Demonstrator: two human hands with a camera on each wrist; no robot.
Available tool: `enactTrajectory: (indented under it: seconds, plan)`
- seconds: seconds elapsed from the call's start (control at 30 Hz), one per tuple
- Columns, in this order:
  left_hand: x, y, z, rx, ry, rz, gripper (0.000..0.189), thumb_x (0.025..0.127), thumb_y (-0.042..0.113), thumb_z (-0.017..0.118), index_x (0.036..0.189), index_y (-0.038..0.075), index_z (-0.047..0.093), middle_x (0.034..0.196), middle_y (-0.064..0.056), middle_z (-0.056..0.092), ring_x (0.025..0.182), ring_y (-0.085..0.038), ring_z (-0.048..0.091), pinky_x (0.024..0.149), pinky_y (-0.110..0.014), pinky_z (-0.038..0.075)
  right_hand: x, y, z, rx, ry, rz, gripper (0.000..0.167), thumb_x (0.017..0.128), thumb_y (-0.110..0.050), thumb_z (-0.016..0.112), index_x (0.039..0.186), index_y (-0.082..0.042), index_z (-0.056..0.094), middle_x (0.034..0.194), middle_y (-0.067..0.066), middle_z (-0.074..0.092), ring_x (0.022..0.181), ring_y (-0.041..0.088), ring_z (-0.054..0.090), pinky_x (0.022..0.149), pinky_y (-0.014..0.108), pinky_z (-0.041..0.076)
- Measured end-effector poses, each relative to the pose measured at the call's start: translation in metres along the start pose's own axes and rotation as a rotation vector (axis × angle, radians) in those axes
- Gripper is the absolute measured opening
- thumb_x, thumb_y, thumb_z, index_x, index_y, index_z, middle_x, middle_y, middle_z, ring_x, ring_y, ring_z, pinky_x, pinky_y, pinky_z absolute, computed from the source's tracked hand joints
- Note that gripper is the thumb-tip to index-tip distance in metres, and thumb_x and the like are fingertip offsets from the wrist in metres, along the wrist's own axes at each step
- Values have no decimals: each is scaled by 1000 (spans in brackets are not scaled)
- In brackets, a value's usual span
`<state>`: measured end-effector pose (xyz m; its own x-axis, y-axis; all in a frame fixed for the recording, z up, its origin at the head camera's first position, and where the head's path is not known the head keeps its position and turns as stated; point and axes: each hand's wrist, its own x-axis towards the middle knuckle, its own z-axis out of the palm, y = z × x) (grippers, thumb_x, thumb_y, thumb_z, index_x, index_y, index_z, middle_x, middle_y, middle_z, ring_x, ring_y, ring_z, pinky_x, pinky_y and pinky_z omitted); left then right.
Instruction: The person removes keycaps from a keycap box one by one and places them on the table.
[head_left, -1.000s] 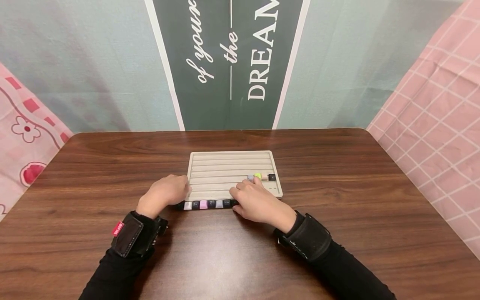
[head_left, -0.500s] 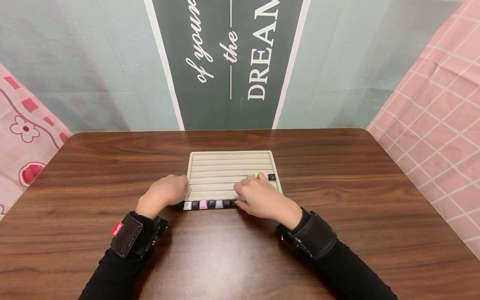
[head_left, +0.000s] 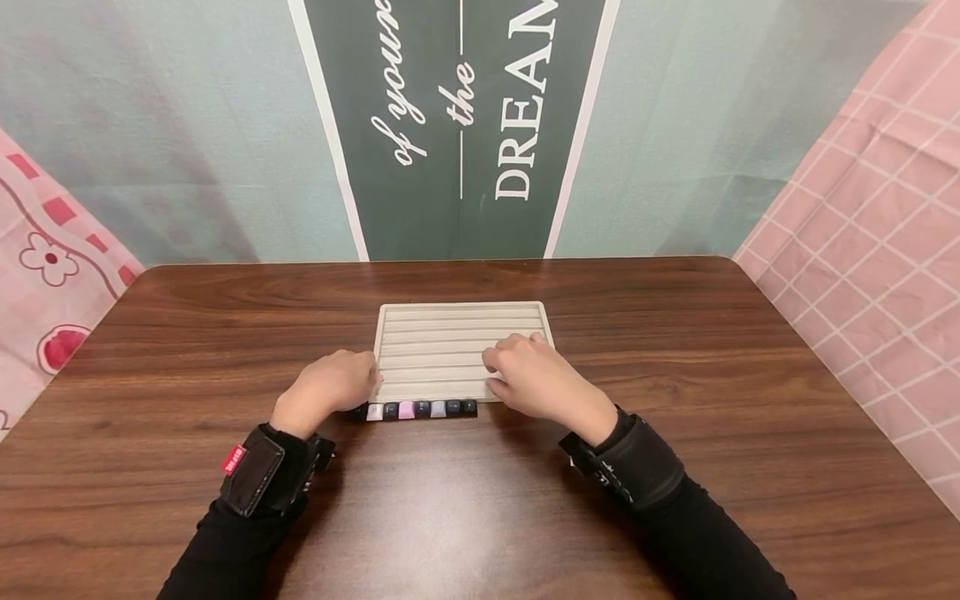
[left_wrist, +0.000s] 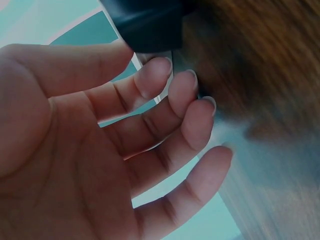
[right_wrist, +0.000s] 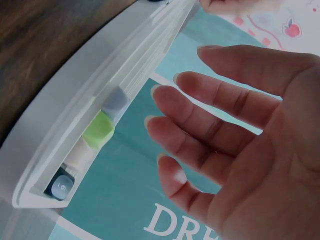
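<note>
A beige ridged tray [head_left: 442, 337] lies on the table. Along its near edge runs a row of keycaps [head_left: 422, 409], mostly black, with white, pink and grey ones. My left hand [head_left: 333, 387] is at the tray's near left corner, fingers loosely bent; in the left wrist view a dark keycap [left_wrist: 152, 27] covers the thumb tip, so contact is unclear. My right hand [head_left: 542, 379] hovers over the tray's right part, fingers relaxed, holding nothing. In the right wrist view a black keycap [right_wrist: 60, 185], a beige keycap [right_wrist: 78, 154], a green keycap [right_wrist: 99, 130] and a grey keycap [right_wrist: 116, 101] sit in one groove.
The brown wooden table [head_left: 712, 433] extends around the tray. Behind it hangs a pale blue-green backdrop with a lettered dark panel [head_left: 461, 225]. Pink patterned cloths [head_left: 885, 217] flank the sides.
My right hand has shifted right and slightly up, away from the row's right end, uncovering its last black keycap and covering the ones in the tray. The left hand stays put.
</note>
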<state>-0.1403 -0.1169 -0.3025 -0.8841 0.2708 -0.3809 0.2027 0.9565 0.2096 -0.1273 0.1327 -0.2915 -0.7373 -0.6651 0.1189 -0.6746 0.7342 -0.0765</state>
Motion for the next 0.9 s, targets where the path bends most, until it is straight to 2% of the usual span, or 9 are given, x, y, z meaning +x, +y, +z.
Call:
enactTrajectory:
  seconds: [0.27,0.5,0.9]
  plan:
    - [-2,1,0,-2,1,1,19,92,15,42,84,5,55,77,-8,53,71,-22,50,64,-40,42,3,11,-6,31,20,39,15,81,-11,64,70,-12,54,65,-4,51,64,15,50,60,34,38]
    - [-1,1,0,0,-7,6,19,93,17,43,84,5,55,74,-6,51,69,-21,48,63,-38,41,5,22,-11,122,-24,125,8,82,-13,66,79,-9,60,74,-2,58,67,13,49,64,33,34]
    - [0,0,0,6,7,8,19,92,17,44,84,5,55,77,-8,54,73,-22,52,66,-40,43,13,32,-9,159,-40,168,8,82,-12,65,76,-10,60,73,-1,56,70,14,50,66,35,33]
